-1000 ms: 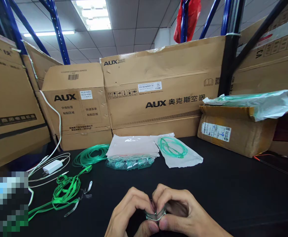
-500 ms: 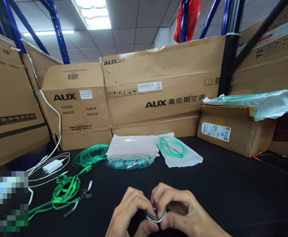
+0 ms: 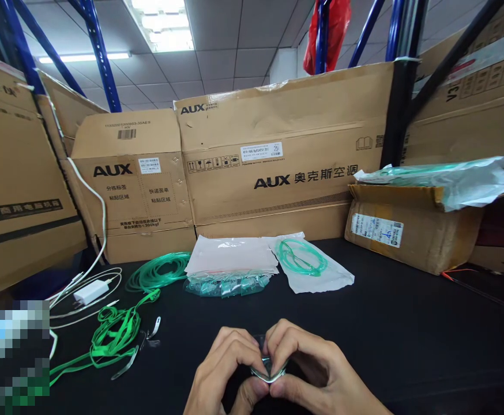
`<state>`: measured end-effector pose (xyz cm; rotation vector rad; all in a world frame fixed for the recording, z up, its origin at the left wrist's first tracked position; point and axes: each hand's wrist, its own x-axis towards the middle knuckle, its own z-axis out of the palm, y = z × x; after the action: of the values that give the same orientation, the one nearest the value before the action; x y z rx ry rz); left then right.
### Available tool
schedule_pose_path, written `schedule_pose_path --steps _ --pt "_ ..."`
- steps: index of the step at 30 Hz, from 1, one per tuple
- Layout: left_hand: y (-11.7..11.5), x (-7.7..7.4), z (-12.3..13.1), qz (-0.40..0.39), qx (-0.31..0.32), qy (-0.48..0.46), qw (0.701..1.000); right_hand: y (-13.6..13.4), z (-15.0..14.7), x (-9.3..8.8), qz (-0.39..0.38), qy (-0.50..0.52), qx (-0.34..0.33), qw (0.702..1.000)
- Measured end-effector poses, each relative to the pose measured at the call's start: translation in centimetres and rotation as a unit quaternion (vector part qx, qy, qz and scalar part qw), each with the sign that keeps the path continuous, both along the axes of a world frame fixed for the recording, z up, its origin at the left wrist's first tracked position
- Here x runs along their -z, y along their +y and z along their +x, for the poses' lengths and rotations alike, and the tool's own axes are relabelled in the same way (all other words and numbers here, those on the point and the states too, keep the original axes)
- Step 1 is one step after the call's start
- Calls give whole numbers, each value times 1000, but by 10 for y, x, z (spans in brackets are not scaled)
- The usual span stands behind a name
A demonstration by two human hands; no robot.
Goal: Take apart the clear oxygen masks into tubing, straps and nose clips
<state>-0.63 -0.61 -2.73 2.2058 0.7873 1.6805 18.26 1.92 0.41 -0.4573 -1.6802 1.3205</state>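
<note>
Both my hands pinch a small clear plastic piece with a shiny bent metal strip point(image 3: 270, 378) along its near edge. The strip dips into a shallow V, and my fingers hide much of the plastic. My left hand point(image 3: 228, 364) has its thumb under the left side and its fingertips on top. Opposite it, my right hand point(image 3: 306, 362) grips the right side the same way, the two thumbs nearly touching. To the left, loose metal strips point(image 3: 124, 363) lie beside a tangle of green elastic band point(image 3: 116, 334).
Behind my hands are a stack of white packets point(image 3: 233, 253) and coiled green tubing point(image 3: 159, 274). Another coil point(image 3: 301, 257) rests on a white sheet. A white charger point(image 3: 91, 292) with cables is at left; an open carton point(image 3: 412, 230) stands right, before large boxes point(image 3: 286, 144).
My hands have shifted slightly left and the thumbs are closer together. The metal strip has tilted, its V-shaped bend now facing me more squarely.
</note>
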Motion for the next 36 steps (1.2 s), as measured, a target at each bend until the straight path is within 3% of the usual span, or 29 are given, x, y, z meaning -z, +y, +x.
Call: schedule_pose_path --steps 7,11,17,36 --pt "1 -7 -8 9 28 73 997 0 2 -2 -2 -8 -7 1000" --pt "0 -4 -2 20 4 28 999 0 2 -2 7 -8 -3 1000" --pt "2 0 0 26 17 20 999 1 1 -1 16 -5 -3 1000" --pt "-2 -9 -5 -32 33 38 998 1 4 -2 67 0 -21 998"
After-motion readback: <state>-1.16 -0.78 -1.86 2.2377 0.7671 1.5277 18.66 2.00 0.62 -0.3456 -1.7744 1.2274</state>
